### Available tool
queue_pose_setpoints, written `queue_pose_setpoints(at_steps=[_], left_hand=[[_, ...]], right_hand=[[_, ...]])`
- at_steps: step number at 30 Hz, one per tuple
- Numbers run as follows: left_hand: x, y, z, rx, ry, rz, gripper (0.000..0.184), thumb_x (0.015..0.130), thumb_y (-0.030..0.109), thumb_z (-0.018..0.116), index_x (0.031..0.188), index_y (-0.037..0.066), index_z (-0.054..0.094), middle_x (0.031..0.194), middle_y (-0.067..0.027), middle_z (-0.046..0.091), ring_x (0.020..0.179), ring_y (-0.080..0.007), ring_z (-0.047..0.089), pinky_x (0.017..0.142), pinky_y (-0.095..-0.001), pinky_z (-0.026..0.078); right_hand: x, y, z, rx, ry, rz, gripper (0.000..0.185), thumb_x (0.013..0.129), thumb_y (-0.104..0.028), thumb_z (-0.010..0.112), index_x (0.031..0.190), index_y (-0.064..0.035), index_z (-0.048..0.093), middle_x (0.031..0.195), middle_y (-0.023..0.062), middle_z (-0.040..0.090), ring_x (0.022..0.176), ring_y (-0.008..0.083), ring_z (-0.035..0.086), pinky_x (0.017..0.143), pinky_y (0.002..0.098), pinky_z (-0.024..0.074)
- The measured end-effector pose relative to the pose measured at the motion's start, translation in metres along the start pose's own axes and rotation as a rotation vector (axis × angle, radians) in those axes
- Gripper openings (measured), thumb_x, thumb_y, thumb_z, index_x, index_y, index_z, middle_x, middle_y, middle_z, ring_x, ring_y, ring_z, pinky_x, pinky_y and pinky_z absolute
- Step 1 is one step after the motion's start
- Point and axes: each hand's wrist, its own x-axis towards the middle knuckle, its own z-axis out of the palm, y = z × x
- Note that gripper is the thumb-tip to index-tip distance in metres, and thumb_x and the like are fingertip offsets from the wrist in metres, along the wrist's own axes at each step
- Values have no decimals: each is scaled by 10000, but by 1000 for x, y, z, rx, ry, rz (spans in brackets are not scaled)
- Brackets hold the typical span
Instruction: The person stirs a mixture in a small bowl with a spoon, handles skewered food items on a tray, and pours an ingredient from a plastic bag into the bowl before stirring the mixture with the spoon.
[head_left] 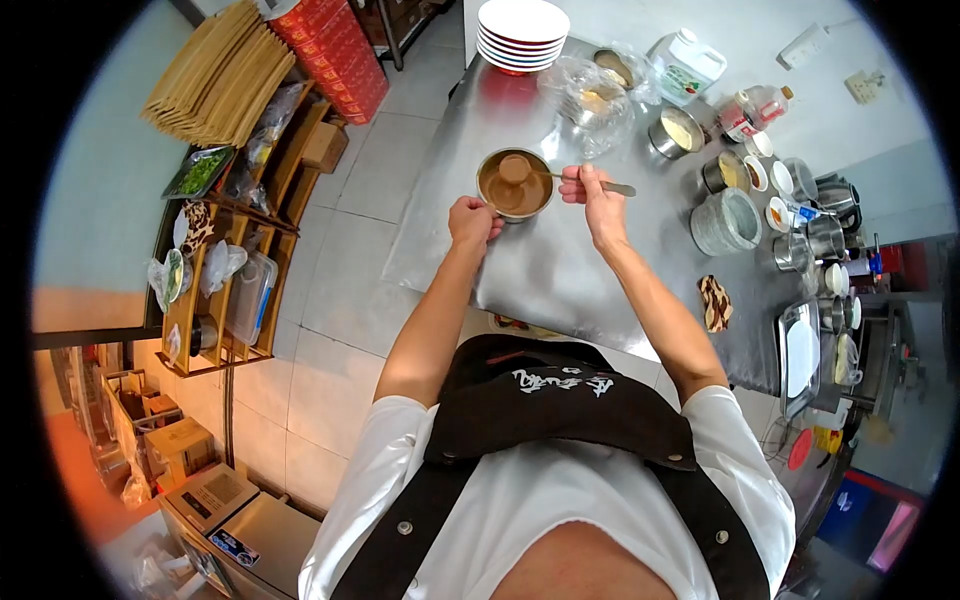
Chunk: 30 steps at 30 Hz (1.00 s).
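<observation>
A round metal bowl (pixel 536 210) stands on the steel table, with a smooth brown sauce (pixel 510 202) inside. My left hand (pixel 473 222) is closed on the bowl's near left rim. In my right hand (pixel 596 200) is the handle of a ladle (pixel 622 188), gripped between thumb and fingers. The handle lies almost level across the bowl's right rim. The ladle's cup (pixel 515 169) is over the bowl's far side, coated or filled with the same brown sauce. Whether its underside touches the sauce is hard to see.
White plates (pixel 522 35) are stacked at the table's (pixel 430 240) far edge. Right of the bowl are plastic bags (pixel 590 100), a metal pot (pixel 676 132), a stone mortar (pixel 726 222) and a patterned cloth (pixel 715 304). A wooden shelf (pixel 240 300) stands left across the tiled floor.
</observation>
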Motion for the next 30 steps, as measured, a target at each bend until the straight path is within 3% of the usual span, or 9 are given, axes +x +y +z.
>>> queue_pose_setpoints(at_steps=[3, 6, 9, 18, 22, 25, 30], left_hand=[[0, 1, 0, -2, 1, 2, 92, 815, 30, 573, 865, 55, 499, 730, -67, 598, 577, -146, 608, 454, -257, 486], [0, 1, 1, 7, 2, 6, 87, 820, 33, 571, 863, 57, 498, 732, -68, 599, 578, -146, 609, 457, -258, 490], [0, 0, 0, -4, -2, 3, 84, 826, 35, 569, 859, 60, 496, 734, -68, 601, 576, -146, 608, 463, -260, 496], [2, -1, 2, -13, 6, 4, 87, 842, 43, 572, 865, 63, 491, 728, -61, 592, 571, -154, 608, 464, -271, 504], [-1, -2, 2, -16, 11, 5, 96, 837, 41, 579, 871, 65, 492, 722, -58, 589, 569, -152, 607, 458, -271, 504], [0, 1, 3, -11, 14, 5, 106, 829, 38, 585, 874, 64, 493, 715, -60, 591, 565, -150, 606, 454, -266, 502], [0, 0, 3, -25, 17, 12, 117, 816, 31, 592, 870, 60, 492, 715, -67, 598, 563, -146, 605, 454, -257, 499]], right_hand=[[-9, -20, -5, -192, -95, -187, 331, 943, -293, 495, 979, 9, 625, 879, 102, 657, 773, 205, 632, 691, 304, 514], [-17, -28, -8, -454, -140, -648, 204, 893, -207, 566, 950, -25, 638, 885, 120, 660, 780, 240, 632, 700, 327, 513], [-26, -37, -12, -690, -246, -930, 134, 841, -139, 603, 943, -56, 629, 943, 136, 644, 818, 275, 623, 711, 356, 514], [-32, 16, 4, -1088, -675, -927, 158, 813, -211, 608, 859, -78, 537, 896, 88, 562, 818, 246, 584, 676, 356, 497], [-15, 26, 16, -1148, -669, -997, 204, 708, -152, 651, 869, -73, 553, 907, 84, 541, 832, 243, 564, 686, 346, 493], [-1, 19, 11, -1230, -704, -959, 185, 714, -128, 636, 884, -82, 576, 919, 76, 538, 835, 253, 552, 691, 361, 490], [2, 20, -7, -1067, -555, -735, 113, 793, -156, 606, 890, -98, 598, 860, 75, 590, 782, 277, 573, 672, 369, 481]])
